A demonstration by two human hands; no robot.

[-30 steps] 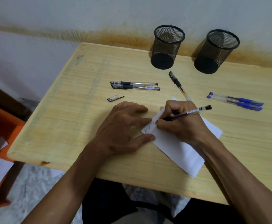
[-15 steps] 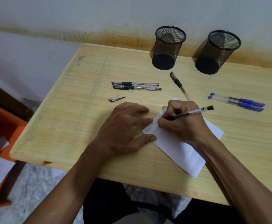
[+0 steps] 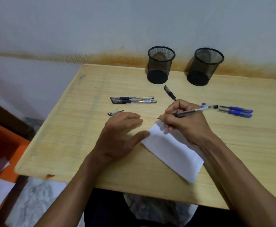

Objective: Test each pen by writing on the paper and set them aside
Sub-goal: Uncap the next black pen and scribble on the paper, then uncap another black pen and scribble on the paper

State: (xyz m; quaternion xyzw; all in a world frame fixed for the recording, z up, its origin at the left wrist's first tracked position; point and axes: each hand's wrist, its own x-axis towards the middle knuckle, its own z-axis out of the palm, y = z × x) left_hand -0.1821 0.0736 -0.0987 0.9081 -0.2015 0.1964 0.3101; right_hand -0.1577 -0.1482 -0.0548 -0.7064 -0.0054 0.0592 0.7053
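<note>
The right hand [image 3: 183, 123] pinches a black pen [image 3: 185, 113] with its tip just off the paper [image 3: 171, 149] near the table's [image 3: 68, 145] front edge, while the left hand [image 3: 122, 138] rests flat with only its thumb at the sheet, so the loose cap [image 3: 113, 112] could get knocked.

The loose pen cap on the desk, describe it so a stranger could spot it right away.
On the wooden desk, look just beyond the left hand. The loose pen cap lies in front of the two capped black pens, far shorter than any pen.
</note>
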